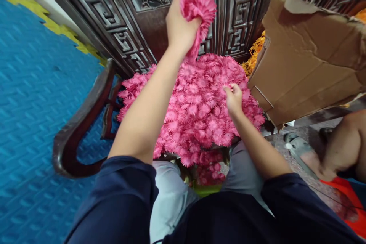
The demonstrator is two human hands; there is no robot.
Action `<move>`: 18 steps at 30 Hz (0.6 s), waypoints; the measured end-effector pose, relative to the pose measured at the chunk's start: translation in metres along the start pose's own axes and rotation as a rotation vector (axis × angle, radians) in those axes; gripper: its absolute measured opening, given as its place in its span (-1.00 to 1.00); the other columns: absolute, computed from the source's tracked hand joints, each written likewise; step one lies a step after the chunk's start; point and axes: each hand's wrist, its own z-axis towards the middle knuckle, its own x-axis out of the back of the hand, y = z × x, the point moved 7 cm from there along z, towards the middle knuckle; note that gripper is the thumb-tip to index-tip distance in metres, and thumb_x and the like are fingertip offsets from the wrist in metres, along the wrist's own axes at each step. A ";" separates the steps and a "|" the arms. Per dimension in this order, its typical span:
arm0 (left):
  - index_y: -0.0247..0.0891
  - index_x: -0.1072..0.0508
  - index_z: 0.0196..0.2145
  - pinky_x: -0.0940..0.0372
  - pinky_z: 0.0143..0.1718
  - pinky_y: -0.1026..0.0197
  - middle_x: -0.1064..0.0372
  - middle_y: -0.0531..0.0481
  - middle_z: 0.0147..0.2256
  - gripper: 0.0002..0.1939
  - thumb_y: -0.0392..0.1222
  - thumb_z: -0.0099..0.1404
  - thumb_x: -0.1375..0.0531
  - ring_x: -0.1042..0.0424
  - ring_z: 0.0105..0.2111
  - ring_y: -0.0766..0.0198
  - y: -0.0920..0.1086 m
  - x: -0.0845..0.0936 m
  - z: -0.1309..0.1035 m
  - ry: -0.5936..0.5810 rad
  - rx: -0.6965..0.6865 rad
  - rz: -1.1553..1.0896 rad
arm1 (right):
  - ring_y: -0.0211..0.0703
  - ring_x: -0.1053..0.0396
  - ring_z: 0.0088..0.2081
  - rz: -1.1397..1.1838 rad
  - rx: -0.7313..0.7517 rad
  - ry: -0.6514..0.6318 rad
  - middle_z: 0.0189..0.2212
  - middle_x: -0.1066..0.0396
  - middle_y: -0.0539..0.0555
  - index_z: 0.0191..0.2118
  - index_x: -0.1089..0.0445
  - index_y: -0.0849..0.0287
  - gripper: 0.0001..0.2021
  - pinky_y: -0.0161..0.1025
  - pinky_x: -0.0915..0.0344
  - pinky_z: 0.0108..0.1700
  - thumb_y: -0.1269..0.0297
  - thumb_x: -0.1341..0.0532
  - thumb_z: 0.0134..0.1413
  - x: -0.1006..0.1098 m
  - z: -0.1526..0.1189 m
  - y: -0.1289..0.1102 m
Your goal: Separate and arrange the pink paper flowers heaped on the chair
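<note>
no readable text, no legible labels, brands or numbers, no signs in view

Forward reach is blocked by the carved dark wood panels (154,23) beyond the left hand (183,32) and its raised pink flower bunch (201,2). Clear air is offered above the pink flower heap (197,110), between the left hand and the lower right hand (234,101). Sideways passage is hindered by a curved wooden armrest (74,133) on the left and propped cardboard (309,61) on the right.

Flowers (197,110) lie before the panel (156,26) (cardboard (309,65) to their right).
</note>
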 end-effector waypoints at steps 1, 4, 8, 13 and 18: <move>-0.17 -0.38 -0.19 -0.26 0.09 0.11 -0.43 0.08 -0.20 -0.65 -0.48 0.07 -0.21 -0.43 -0.07 0.24 -0.006 -0.016 0.004 -0.083 -0.016 0.005 | -0.38 -0.01 -0.52 -0.001 0.010 0.000 -0.56 -0.05 -0.15 -0.48 -0.16 0.15 -0.85 -0.34 -0.01 -0.39 0.28 -0.18 -0.18 0.001 0.002 0.001; -0.29 -0.39 -0.12 -0.23 0.10 -0.08 -0.39 -0.09 -0.19 -0.41 -0.51 -0.17 -0.35 -0.41 -0.04 0.02 -0.042 -0.054 -0.002 -0.281 0.076 0.064 | -0.38 -0.01 -0.51 -0.017 0.006 0.006 -0.56 -0.06 -0.14 -0.49 -0.17 0.16 -0.85 -0.34 -0.01 -0.38 0.26 -0.18 -0.19 0.006 0.006 0.001; -0.22 -0.38 0.00 -0.13 0.15 -0.20 -0.29 -0.19 -0.03 -0.24 -0.28 -0.21 -0.46 -0.27 0.11 -0.12 -0.077 -0.045 -0.036 -0.323 0.205 0.135 | -0.37 0.01 -0.53 -0.059 -0.019 -0.007 -0.56 -0.05 -0.14 -0.48 -0.16 0.14 -0.84 -0.32 0.00 -0.41 0.23 -0.17 -0.17 0.010 0.008 -0.002; -0.09 -0.23 0.20 -0.05 0.20 -0.23 -0.15 -0.24 0.19 -0.03 0.08 -0.16 -0.44 -0.07 0.26 -0.22 -0.074 0.007 -0.131 -0.754 0.279 0.444 | -0.38 0.00 -0.54 -0.061 -0.029 -0.032 -0.57 -0.06 -0.14 -0.48 -0.18 0.15 -0.86 -0.32 -0.01 -0.41 0.27 -0.18 -0.17 0.009 0.006 -0.004; -0.15 0.15 0.35 0.20 0.27 -0.33 0.32 -0.40 0.36 0.35 0.21 -0.28 -0.43 0.34 0.34 -0.37 -0.104 0.062 -0.231 -0.919 0.555 0.826 | -0.38 -0.05 -0.52 -0.047 -0.024 -0.057 -0.58 -0.11 -0.15 -0.50 -0.21 0.16 -0.89 -0.34 -0.02 -0.38 0.35 -0.20 -0.17 0.002 0.004 0.006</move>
